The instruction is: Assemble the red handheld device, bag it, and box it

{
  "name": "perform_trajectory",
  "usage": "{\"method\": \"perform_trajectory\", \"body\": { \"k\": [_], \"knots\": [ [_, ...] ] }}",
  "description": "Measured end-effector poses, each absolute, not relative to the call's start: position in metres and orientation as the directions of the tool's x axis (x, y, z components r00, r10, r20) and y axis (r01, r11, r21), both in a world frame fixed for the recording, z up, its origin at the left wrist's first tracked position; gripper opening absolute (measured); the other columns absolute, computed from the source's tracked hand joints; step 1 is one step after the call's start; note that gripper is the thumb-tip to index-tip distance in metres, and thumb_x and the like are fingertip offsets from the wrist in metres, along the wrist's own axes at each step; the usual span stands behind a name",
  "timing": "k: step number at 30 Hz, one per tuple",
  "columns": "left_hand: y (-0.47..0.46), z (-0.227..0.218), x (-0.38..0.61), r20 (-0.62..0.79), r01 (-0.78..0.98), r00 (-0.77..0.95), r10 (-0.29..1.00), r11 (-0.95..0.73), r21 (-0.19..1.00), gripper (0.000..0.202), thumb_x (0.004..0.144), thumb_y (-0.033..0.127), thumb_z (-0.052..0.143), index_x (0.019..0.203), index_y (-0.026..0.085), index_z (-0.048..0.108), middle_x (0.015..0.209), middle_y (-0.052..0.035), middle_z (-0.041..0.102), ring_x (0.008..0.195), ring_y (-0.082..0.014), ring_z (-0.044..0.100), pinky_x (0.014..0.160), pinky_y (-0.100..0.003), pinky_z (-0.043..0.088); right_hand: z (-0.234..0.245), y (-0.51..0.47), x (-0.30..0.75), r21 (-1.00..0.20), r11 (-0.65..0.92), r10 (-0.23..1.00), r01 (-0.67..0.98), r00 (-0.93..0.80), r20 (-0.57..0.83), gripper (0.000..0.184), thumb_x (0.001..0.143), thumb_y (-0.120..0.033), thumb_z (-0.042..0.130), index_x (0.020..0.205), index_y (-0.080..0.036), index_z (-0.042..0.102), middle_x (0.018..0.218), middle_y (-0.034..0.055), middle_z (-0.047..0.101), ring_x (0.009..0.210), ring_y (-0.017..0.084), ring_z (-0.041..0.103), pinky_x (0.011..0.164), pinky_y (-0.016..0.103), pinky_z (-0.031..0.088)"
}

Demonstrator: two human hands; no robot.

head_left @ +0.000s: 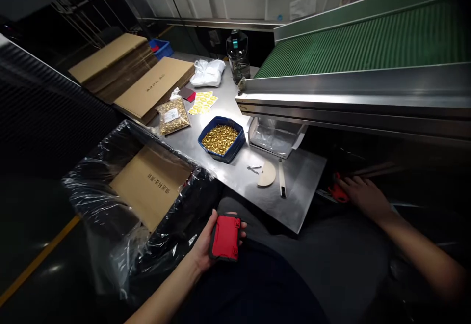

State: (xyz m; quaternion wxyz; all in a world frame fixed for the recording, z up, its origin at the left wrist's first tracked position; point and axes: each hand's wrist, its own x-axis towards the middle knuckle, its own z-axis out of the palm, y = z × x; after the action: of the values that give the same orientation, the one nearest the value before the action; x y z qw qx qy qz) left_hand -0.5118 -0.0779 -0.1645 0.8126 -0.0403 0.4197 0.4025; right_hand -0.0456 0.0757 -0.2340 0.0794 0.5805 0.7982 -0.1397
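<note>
In my left hand [204, 245] lies a flat red-and-black rectangular case [226, 235], low over my lap, with my thumb along its left edge and fingertips showing at its right. My right hand [362, 194] reaches into the dark area right of the table. Its fingers are closed over a red-and-black piece [339, 192], partly hidden by the hand and by shadow. Nearest on the table are a pale half-round disc [267, 174], a white-handled tool [281, 179] and a small metal tool [253, 167].
A blue bin [230, 154] holds small gold-coloured parts; a bag of similar parts [172, 117] lies behind it. A plastic-lined container [88, 186] with cardboard stands left. Flat cartons [154, 86], yellow stickers [203, 103] and a bottle [238, 59] sit further back. A green conveyor [353, 44] overhangs the right.
</note>
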Motion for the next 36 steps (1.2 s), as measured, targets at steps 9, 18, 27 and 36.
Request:
{"method": "perform_trajectory", "body": {
  "k": [9, 18, 27, 36],
  "knots": [
    [-0.096, -0.173, -0.557, -0.749, -0.719, 0.182, 0.637, 0.606, 0.340, 0.048, 0.096, 0.050, 0.059, 0.130, 0.016, 0.059, 0.125, -0.0161, 0.070, 0.118, -0.0328, 0.066, 0.105, -0.057, 0.050, -0.135, -0.015, -0.100, -0.475, 0.358, 0.665, 0.804, -0.576, -0.475, 0.047, 0.070, -0.003, 0.057, 0.108, -0.026, 0.072, 0.134, 0.0102, 0.060, 0.127, 0.030, 0.054, 0.104, 0.043, 0.038],
    [-0.112, -0.183, -0.554, -0.784, -0.691, 0.099, 0.613, 0.609, 0.389, 0.062, 0.094, 0.045, 0.064, 0.148, 0.022, 0.043, 0.123, -0.0157, 0.071, 0.112, -0.0316, 0.070, 0.097, -0.055, 0.057, -0.098, -0.073, -0.263, -0.423, 0.388, 0.542, 0.819, -0.574, -0.613, 0.019, 0.075, -0.014, 0.052, 0.083, -0.015, 0.069, 0.075, 0.0116, 0.073, 0.066, 0.031, 0.072, 0.058, 0.035, 0.043],
    [-0.114, -0.190, -0.562, -0.779, -0.663, 0.150, 0.609, 0.646, 0.378, 0.050, 0.095, 0.053, 0.059, 0.129, 0.016, 0.057, 0.123, -0.0183, 0.070, 0.109, -0.0322, 0.070, 0.090, -0.054, 0.059, -0.080, -0.054, -0.293, -0.378, 0.376, 0.481, 0.846, -0.527, -0.700, 0.015, 0.074, -0.017, 0.058, 0.078, -0.015, 0.072, 0.076, 0.0143, 0.075, 0.068, 0.033, 0.074, 0.052, 0.032, 0.032],
    [-0.111, -0.193, -0.567, -0.774, -0.635, 0.203, 0.600, 0.683, 0.362, 0.057, 0.088, 0.060, 0.064, 0.124, 0.016, 0.063, 0.124, -0.0184, 0.069, 0.105, -0.0315, 0.070, 0.085, -0.051, 0.061, -0.075, -0.051, -0.300, -0.408, 0.374, 0.444, 0.833, -0.547, -0.710, 0.015, 0.077, -0.020, 0.059, 0.079, -0.016, 0.074, 0.075, 0.0133, 0.075, 0.066, 0.031, 0.073, 0.051, 0.031, 0.033]
  ]
}}
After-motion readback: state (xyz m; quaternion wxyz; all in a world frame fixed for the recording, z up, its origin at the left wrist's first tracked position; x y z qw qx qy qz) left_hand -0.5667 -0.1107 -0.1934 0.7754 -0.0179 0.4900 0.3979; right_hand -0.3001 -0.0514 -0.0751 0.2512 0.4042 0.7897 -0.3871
